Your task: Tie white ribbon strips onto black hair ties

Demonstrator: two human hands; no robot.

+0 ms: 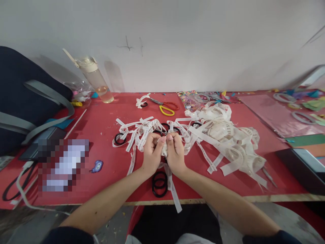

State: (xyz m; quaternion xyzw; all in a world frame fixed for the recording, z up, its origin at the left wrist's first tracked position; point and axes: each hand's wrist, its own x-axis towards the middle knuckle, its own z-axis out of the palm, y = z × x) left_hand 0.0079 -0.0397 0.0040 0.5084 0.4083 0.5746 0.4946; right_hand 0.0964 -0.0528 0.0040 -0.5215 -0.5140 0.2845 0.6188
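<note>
My left hand (152, 154) and my right hand (175, 154) meet at the middle of the red table, thumbs side by side. Both are closed on a bunched piece of white ribbon, mostly hidden by the fingers. A ribbon tail (175, 196) hangs below them over the table's front edge. Black rings (159, 184) lie just under my hands. Printed white ribbons (132, 135) spread to the left with another black ring (120, 138) among them. A large heap of white ribbon (223, 132) is at the right.
Scissors (166, 107) with red and yellow handles lie behind my hands. A bottle (98, 81), a dark bag (22, 101), a pixelated device (64, 166) and a small purple item (97, 166) are at left. A black box (302, 169) and pink sheet (266, 112) are at right.
</note>
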